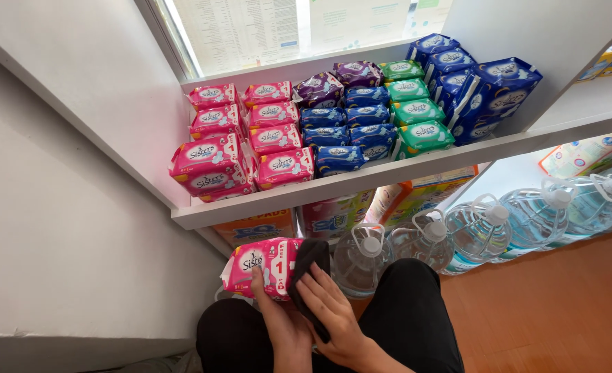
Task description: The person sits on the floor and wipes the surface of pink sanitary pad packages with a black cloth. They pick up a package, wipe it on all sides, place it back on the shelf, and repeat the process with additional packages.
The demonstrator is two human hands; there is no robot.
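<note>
- A white wall (57,228) filled the nine o'clock side of the view.
- The pink packet (261,266) sat low at about six o'clock, below the shelf edge and above the person's knees, lying on its side.
- The left hand (273,312) grasped that packet from underneath, thumb up against its front face.
- The dark cloth (309,271) lay draped over the packet's right end, touching it.
- The right hand (332,311) pressed the cloth with spread fingers, holding it against the packet.
- The white shelf (389,177) ran from nine towards two o'clock, carrying rows of pink packs (217,156) at the left, blue packs (347,135) in the middle, green packs (413,110) beside them, and larger dark blue packs (489,97) at one o'clock.
- Clear water jugs (482,231) with white caps stood on the wooden floor (561,304) at three o'clock, in a row beneath the shelf.
</note>
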